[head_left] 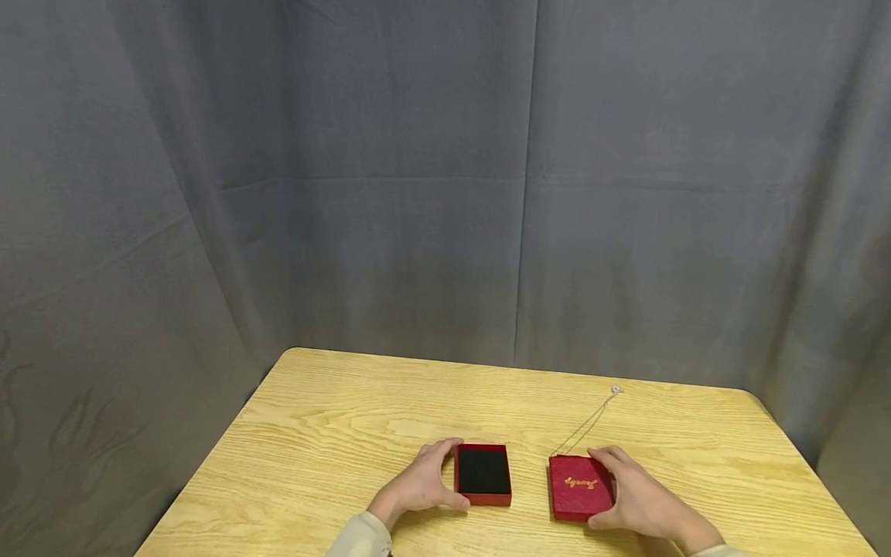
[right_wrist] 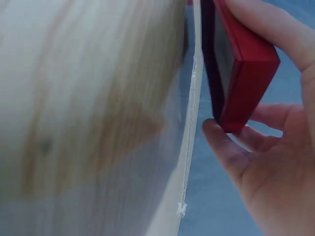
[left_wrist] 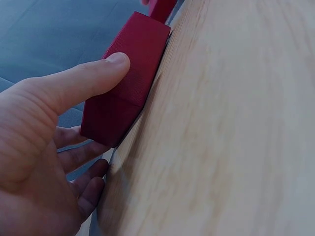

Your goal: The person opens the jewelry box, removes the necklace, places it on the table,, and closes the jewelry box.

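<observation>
A small red jewelry box base (head_left: 483, 499) with a black pad inside stands on the table. My left hand (head_left: 422, 481) holds it by its left side, the thumb (left_wrist: 106, 73) along the near wall and the fingers at the far corner. To the right, my right hand (head_left: 643, 495) grips the red box lid (head_left: 579, 507), which bears gold lettering, thumb on the near side and fingers on the far side. The lid's hollow underside shows in the right wrist view, tilted off the tabletop. A thin chain necklace (head_left: 592, 418) runs from the lid's far edge toward the back.
A light wood-grain table (head_left: 313, 433) carries everything. The necklace's small pendant (head_left: 616, 390) lies near the table's back edge. Grey curtains (head_left: 411, 193) hang behind and at both sides.
</observation>
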A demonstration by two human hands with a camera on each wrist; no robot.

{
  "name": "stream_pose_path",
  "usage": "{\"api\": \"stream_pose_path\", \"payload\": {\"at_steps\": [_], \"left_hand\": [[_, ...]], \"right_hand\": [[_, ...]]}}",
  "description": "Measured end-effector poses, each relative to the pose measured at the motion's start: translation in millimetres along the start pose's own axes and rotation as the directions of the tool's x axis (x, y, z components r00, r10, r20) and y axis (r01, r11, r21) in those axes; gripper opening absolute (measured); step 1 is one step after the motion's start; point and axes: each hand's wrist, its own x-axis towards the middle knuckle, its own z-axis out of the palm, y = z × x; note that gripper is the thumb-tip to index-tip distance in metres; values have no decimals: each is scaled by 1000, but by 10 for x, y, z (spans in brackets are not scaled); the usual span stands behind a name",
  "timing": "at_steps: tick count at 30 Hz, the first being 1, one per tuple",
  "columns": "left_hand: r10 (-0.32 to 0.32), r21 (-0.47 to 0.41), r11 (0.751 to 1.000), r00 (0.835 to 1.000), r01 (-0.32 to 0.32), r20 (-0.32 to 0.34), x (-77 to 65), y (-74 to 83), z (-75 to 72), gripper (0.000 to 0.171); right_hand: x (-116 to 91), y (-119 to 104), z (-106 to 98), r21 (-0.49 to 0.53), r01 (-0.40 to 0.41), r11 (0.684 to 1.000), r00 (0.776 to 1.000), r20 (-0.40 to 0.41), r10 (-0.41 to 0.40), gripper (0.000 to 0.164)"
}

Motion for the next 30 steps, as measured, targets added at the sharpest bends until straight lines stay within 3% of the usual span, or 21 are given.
{"api": "stream_pose_path", "payload": {"at_steps": [6,11,30], "left_hand": [[-5,-9,1000,1000,5,-3,-4,1,-12,97],[-4,-11,1000,1000,4,-5,0,-5,-17,97],[-8,1,1000,1000,8,-17,2,16,14,95]], "right_hand": [[55,-107,35,-20,38,999,995,-93,-39,101],[129,-202,42,25,101,995,984,-153,-96,93],[324,-403,163,185,173,967,977,-157,-144,83]]}}
